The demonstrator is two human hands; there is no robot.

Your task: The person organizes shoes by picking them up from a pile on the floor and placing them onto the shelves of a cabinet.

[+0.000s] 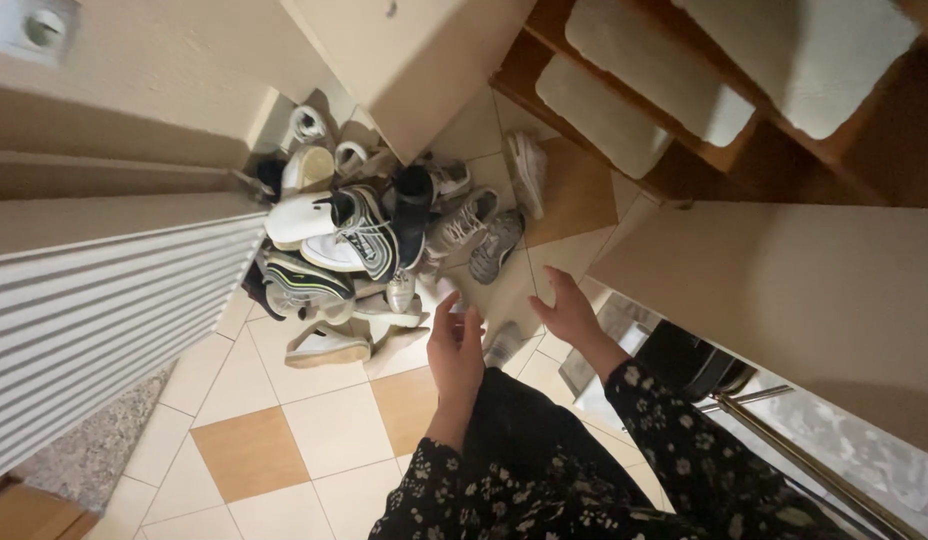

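Both hands, left hand [455, 355] and right hand [566, 312], hover with fingers spread, empty, over bare tiles [334, 425] beside the shoe pile [369, 245].

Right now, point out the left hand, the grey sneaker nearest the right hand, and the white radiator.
left hand [456, 348], head view, on the back of the hand.
grey sneaker [496, 245], head view, on its upper.
white radiator [94, 320], head view, on its ribbed front.

White radiator [104, 310] at left, carpeted wood stairs [624, 110] top right, checkered tile floor [284, 430].
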